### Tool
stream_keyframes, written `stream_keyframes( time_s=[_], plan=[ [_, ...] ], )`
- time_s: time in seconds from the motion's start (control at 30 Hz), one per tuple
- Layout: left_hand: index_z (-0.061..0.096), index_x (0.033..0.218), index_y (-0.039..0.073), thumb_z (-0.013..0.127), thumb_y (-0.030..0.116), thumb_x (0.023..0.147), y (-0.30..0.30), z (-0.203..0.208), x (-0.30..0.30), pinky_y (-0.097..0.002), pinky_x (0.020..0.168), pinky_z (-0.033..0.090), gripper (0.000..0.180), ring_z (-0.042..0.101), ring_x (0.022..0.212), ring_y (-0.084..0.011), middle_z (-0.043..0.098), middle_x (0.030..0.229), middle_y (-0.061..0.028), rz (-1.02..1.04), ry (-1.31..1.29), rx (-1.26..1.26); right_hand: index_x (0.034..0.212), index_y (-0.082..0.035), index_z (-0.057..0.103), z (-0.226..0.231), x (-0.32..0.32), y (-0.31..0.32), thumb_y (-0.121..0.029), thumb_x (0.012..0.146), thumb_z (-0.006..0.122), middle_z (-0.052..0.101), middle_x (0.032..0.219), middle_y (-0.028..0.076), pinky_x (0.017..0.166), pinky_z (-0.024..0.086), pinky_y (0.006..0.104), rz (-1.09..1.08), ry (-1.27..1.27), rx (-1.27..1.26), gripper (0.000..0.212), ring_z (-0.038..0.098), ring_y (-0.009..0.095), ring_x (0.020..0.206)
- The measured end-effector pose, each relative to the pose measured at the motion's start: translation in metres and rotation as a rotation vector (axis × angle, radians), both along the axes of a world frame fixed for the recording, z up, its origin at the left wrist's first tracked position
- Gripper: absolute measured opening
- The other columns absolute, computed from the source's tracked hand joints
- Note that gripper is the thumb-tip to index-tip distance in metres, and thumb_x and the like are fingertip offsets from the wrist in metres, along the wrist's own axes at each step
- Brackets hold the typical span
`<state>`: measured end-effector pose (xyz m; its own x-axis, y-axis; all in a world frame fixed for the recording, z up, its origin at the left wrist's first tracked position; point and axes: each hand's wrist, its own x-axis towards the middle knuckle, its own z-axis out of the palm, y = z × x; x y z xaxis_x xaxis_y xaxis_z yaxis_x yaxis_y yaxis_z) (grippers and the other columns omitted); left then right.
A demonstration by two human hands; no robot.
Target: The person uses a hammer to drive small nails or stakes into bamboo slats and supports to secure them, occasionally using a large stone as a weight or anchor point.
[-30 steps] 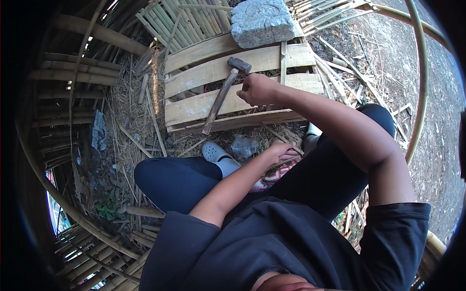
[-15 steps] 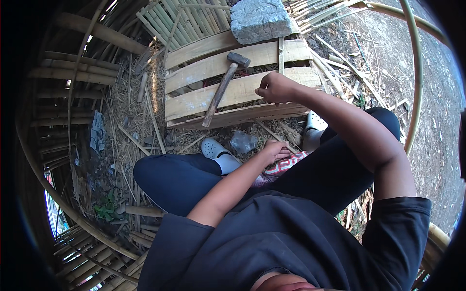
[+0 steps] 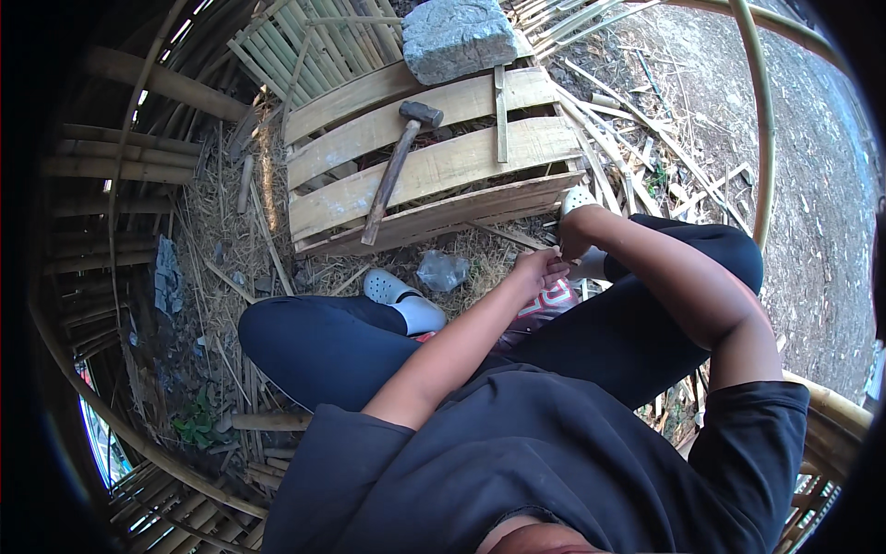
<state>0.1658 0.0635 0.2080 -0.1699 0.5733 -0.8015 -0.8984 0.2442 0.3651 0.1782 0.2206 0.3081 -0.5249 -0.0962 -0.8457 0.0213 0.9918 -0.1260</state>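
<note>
My left hand [image 3: 543, 270] and my right hand [image 3: 579, 234] meet above my lap, just in front of the crate's near right corner. Both have their fingers drawn together in a pinch; anything between them is too small or hidden to name. Right below the left hand lies a dark bag with red and white print [image 3: 552, 302], partly covered by my fingers and leg. A hammer [image 3: 397, 171] with a wooden handle and dark metal head rests across the slatted wooden crate [image 3: 434, 163], out of both hands. A thin bamboo strip [image 3: 501, 115] lies across the slats.
A rough grey stone block [image 3: 459, 42] sits at the crate's far edge. A crumpled clear plastic bag [image 3: 443, 270] lies on the straw between my feet. Bamboo slats [image 3: 318, 46] are behind the crate, and a bamboo pole [image 3: 759, 129] curves up at the right.
My right hand has come from over the crate's near right side down to my left hand. The left hand has lifted slightly off the bag. The view has shifted a little.
</note>
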Motion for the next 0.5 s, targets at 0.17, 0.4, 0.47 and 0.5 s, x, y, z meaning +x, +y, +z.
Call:
stream_keyframes(
  time_s=[0.17,0.4,0.47,0.5],
  plan=[
    [0.061,0.107,-0.005,0.059,0.016,0.102,-0.008,-0.011,-0.007,-0.0433,0.084,0.065,0.022,0.075,0.090,-0.0303,0.074,0.102,-0.0182,-0.025,-0.017,0.015,0.106,-0.001,0.076,-0.030,0.033,0.003,-0.036,0.097,0.062,0.078,0.092,0.015,0.070,0.063,0.0362,-0.415,-0.249,-0.218,0.039,0.077,0.026,0.072],
    [0.055,0.114,0.000,0.057,0.015,0.104,-0.005,-0.052,-0.032,-0.0461,0.096,0.061,0.019,0.068,0.111,-0.0298,0.065,0.113,-0.0161,0.134,-0.038,0.043,0.106,0.005,0.074,-0.036,0.055,0.039,-0.020,0.098,0.066,0.079,0.099,0.014,0.078,0.065,0.0410,-0.426,-0.499,-0.129,0.027,0.078,0.025,0.086],
    [0.053,0.117,0.001,0.052,0.015,0.106,-0.006,-0.060,-0.048,-0.0466,0.102,0.058,0.017,0.065,0.111,-0.0283,0.062,0.116,-0.0148,0.282,-0.010,-0.053,0.106,0.004,0.075,-0.008,0.051,0.047,-0.020,0.097,0.068,0.079,0.101,0.013,0.080,0.065,0.0414,-0.325,-0.521,-0.054,0.027,0.078,0.026,0.093],
    [0.053,0.118,0.002,0.052,0.015,0.106,-0.010,-0.067,-0.058,-0.0461,0.102,0.058,0.018,0.065,0.111,-0.0275,0.062,0.116,-0.0138,0.320,-0.011,-0.048,0.109,0.003,0.075,0.014,0.043,0.045,-0.020,0.096,0.069,0.079,0.104,0.010,0.081,0.064,0.0425,-0.354,-0.534,0.001,0.027,0.077,0.026,0.097]
  ],
)
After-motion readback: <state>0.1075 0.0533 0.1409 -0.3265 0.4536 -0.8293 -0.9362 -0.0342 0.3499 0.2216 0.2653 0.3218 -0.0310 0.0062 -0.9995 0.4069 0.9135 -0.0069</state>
